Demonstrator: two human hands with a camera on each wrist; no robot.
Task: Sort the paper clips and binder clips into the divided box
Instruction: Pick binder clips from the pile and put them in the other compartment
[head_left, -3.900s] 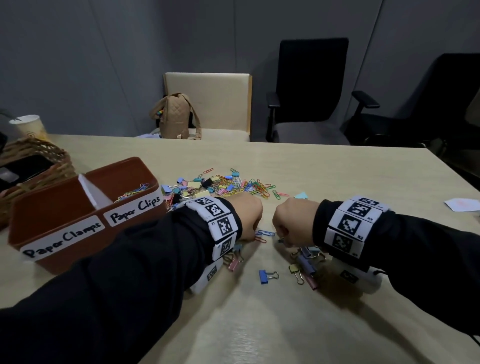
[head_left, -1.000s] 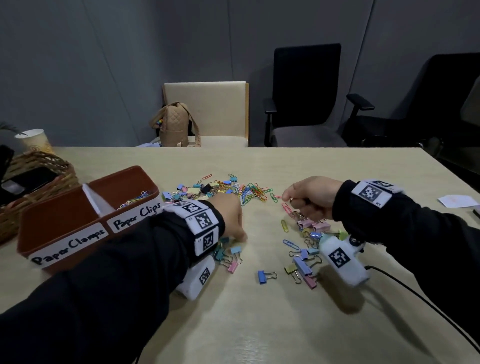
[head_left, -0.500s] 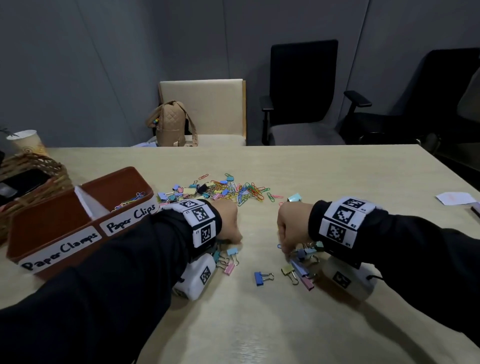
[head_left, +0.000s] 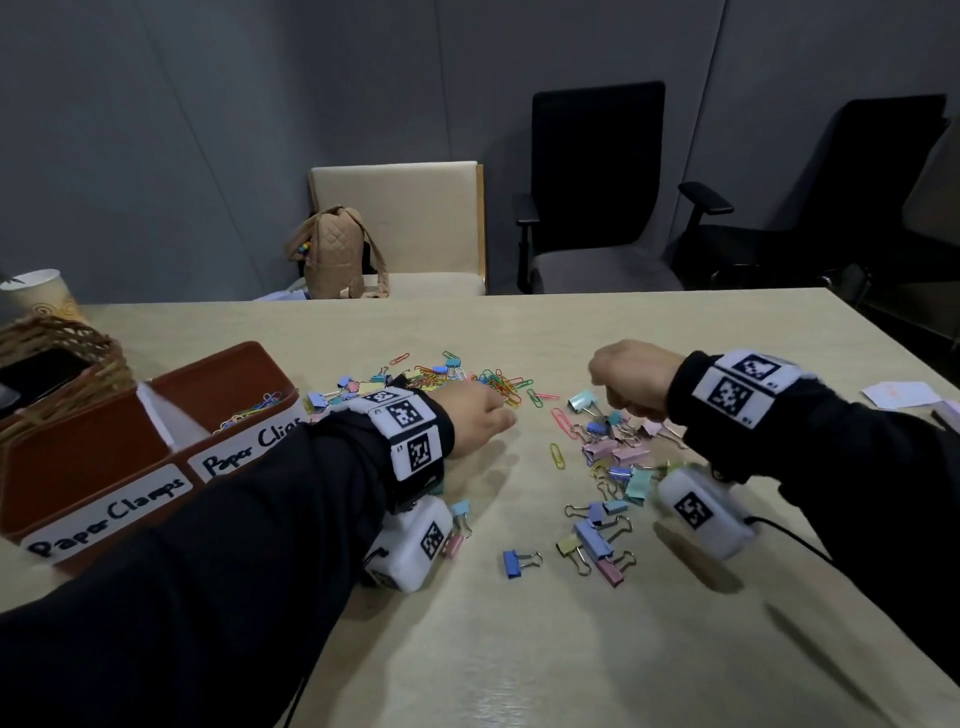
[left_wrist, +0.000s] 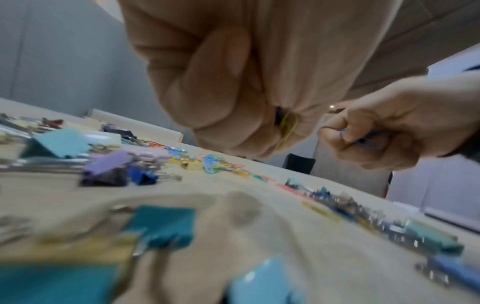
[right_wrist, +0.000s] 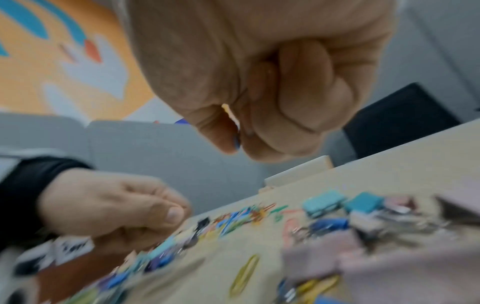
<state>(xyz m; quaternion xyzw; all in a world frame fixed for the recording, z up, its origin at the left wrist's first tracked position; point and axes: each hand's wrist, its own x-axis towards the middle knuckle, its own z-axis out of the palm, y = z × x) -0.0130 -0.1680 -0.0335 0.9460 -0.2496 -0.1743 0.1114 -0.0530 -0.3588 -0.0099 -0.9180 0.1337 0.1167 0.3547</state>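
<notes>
Left of both fists sits divided box (head_left: 156, 441); our left hand (head_left: 475, 421), gripping yellow paper clip (left_wrist: 287, 128), lies nearer than right hand (head_left: 631, 382), pinching blue paper clip (left_wrist: 363, 139).

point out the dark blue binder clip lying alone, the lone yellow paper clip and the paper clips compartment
dark blue binder clip (head_left: 511, 564), head view, on its blue body
yellow paper clip (head_left: 557, 455), head view, mid-loop
Paper Clips compartment (head_left: 244, 451), head view, on its white label

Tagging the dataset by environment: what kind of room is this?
Likely an office meeting room: a long table, black office chairs and a cream chair against grey panelled walls. A backpack sits on the cream chair, and a paper cup stands at the table's far left.
</notes>
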